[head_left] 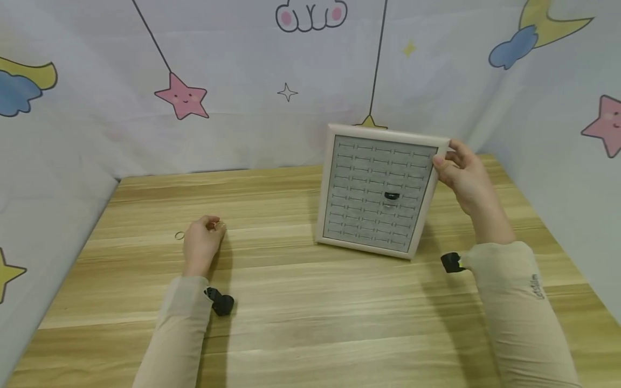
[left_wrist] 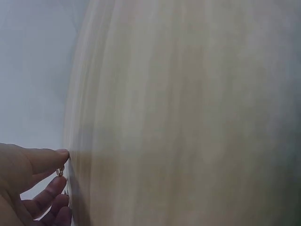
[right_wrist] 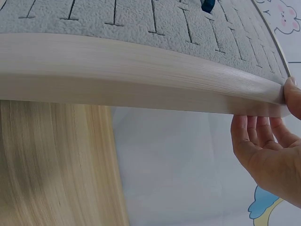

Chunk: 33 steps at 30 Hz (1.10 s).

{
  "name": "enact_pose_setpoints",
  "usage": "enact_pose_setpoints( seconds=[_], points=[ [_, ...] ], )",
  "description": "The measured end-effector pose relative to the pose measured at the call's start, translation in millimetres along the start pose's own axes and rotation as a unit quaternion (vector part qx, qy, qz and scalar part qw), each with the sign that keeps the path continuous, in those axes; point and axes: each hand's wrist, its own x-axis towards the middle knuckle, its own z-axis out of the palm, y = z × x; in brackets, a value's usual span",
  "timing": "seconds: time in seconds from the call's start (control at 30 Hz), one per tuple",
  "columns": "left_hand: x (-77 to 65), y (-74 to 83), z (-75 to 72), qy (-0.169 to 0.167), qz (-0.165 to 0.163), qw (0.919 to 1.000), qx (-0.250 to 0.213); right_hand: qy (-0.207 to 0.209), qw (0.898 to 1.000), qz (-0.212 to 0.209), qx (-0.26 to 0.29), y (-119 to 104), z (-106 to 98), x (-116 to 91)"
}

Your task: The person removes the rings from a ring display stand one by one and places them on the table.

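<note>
My right hand [head_left: 469, 180] grips the upper right corner of a ring display board [head_left: 326, 186], thumb on the front and fingers behind. The board has a pale wooden frame around grey padding with rows of slots, and it stands tilted on the table. One black ring [head_left: 392, 195] sits in a slot right of the middle. Over at the left, my left hand [head_left: 200, 245] is low at the tabletop and pinches a small gold-coloured ring [left_wrist: 60, 171] between thumb and finger. Another thin ring [head_left: 180, 235] lies on the wood just left of that hand.
The wood-grain table [head_left: 291, 307] reaches back to a white cloth backdrop [head_left: 242, 134] printed with stars, moons and clouds. More cloth hangs along both sides. Dark camera mounts [head_left: 222, 303] are strapped at the wrists, over light sleeves.
</note>
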Motion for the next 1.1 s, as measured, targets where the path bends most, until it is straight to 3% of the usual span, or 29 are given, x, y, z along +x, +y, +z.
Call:
enact_pose_setpoints(
  seconds=[0.5,0.63,0.87,1.1],
  points=[
    [0.4,1.3,-0.3,-0.003,-0.001,0.9999,0.013,-0.005,1.000,0.000,-0.015,0.5,-1.0,1.1],
    [0.8,6.0,-0.4,-0.007,0.003,1.0000,-0.003,-0.006,1.000,-0.001,-0.028,1.6,-1.9,2.3],
    [-3.3,39.4,2.3,0.015,0.033,0.9986,-0.038,-0.011,1.000,0.000,-0.027,0.9,-1.7,2.5],
    [-13.9,88.2,12.3,0.024,0.099,0.9900,-0.098,-0.004,0.999,0.004,-0.051,-0.5,-1.6,1.2]
  ],
)
